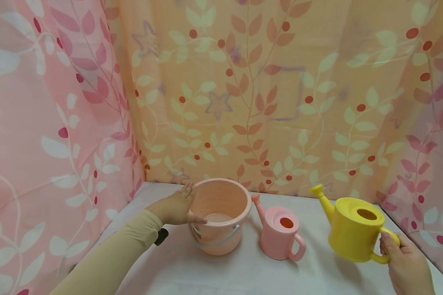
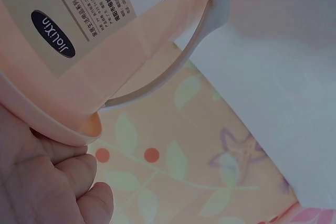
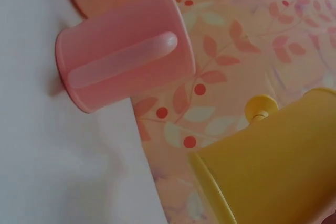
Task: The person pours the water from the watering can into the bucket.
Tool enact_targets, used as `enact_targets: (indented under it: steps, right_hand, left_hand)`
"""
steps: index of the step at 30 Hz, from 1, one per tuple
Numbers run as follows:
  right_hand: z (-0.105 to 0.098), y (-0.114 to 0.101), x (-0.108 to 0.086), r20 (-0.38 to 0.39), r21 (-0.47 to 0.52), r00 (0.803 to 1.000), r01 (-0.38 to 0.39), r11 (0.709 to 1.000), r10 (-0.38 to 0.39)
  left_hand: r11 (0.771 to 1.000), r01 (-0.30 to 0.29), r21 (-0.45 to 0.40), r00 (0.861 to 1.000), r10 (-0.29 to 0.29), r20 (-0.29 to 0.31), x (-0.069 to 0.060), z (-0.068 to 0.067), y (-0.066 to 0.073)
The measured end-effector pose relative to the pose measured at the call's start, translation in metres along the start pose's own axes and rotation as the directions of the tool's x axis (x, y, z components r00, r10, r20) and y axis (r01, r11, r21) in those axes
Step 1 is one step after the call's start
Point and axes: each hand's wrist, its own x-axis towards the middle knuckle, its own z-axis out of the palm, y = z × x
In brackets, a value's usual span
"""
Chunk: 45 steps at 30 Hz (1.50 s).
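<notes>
On the table at centre left stands a peach bucket [image 1: 217, 241] with a grey handle [image 1: 219, 241] hanging down its front and a label [image 2: 58, 19] on its side. My left hand [image 1: 175, 207] rests against the left side of the bucket's rim, fingers extended along it and thumb across the front edge. My right hand [image 1: 407, 260] grips the handle of a yellow watering can [image 1: 354, 233], holding it above the table with its spout toward the left. Between bucket and yellow can stands a smaller pink watering can [image 1: 277, 239], upright, its spout beside the bucket.
A white table [image 1: 266, 278] carries the bucket and pink can. Orange leaf-patterned cloth [image 1: 243, 102] hangs behind it, with pink patterned cloth [image 1: 59, 123] on the left and more on the right.
</notes>
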Motion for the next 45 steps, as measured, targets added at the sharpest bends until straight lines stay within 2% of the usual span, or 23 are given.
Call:
enact_targets:
  steps: [2, 5, 10, 13, 14, 17, 18, 20, 22, 24, 26, 33, 45]
  right_hand:
    - [0.003, -0.007, 0.001, 0.007, 0.021, 0.999, 0.036, 0.999, -0.036]
    - [0.008, -0.018, 0.002, 0.013, -0.005, 0.997, 0.078, 0.997, -0.078]
    - [0.017, -0.035, 0.004, 0.042, -0.03, 0.979, 0.199, 0.98, -0.197]
    - [0.022, -0.043, 0.006, 0.054, -0.034, 0.975, 0.216, 0.976, -0.214]
    - [0.024, -0.045, 0.007, 0.061, -0.005, 0.974, 0.22, 0.976, -0.219]
    - [0.029, -0.052, 0.008, 0.075, -0.03, 0.971, 0.23, 0.973, -0.227]
    - [0.032, -0.055, 0.008, 0.083, -0.072, 0.969, 0.237, 0.969, -0.231]
    - [0.036, -0.061, 0.008, 0.106, -0.169, 0.962, 0.268, 0.949, -0.253]
    - [0.042, -0.067, 0.008, 0.131, -0.273, 0.952, 0.304, 0.913, -0.278]
    - [0.048, -0.073, 0.008, 0.159, -0.34, 0.939, 0.342, 0.876, -0.304]
    - [0.054, -0.079, 0.008, 0.18, -0.353, 0.926, 0.376, 0.857, -0.332]
    - [0.074, -0.096, 0.009, 0.225, -0.4, 0.91, 0.413, 0.818, -0.349]
    - [0.103, -0.118, 0.012, 0.313, -0.362, 0.882, 0.453, 0.815, -0.351]
  left_hand:
    - [1.0, 0.005, 0.004, 1.0, -0.005, 0.004, 0.0, 0.0, 0.0]
    - [1.0, 0.009, 0.007, 1.0, -0.009, 0.006, -0.001, 0.0, 0.0]
    - [1.0, 0.008, 0.003, 1.0, -0.008, 0.002, -0.001, -0.001, 0.0]
    - [1.0, 0.012, 0.006, 1.0, -0.012, 0.003, -0.001, -0.002, 0.001]
    - [1.0, 0.012, 0.006, 1.0, -0.012, 0.003, -0.001, -0.002, 0.001]
    - [1.0, 0.012, 0.003, 1.0, -0.012, 0.005, -0.001, -0.003, 0.002]
    - [1.0, 0.011, 0.003, 1.0, -0.011, 0.006, -0.001, -0.003, 0.002]
    - [1.0, 0.007, 0.002, 1.0, -0.007, 0.005, -0.001, -0.003, 0.003]
    - [1.0, 0.005, 0.006, 1.0, -0.005, 0.005, 0.0, -0.003, 0.003]
    - [1.0, 0.002, 0.009, 1.0, -0.002, 0.004, 0.0, -0.004, 0.003]
    - [1.0, 0.0, 0.007, 1.0, 0.0, 0.003, 0.0, -0.004, 0.003]
    - [1.0, -0.007, -0.007, 1.0, 0.007, 0.003, 0.0, -0.004, 0.002]
    - [1.0, -0.004, 0.005, 1.0, 0.004, 0.008, -0.001, -0.004, 0.003]
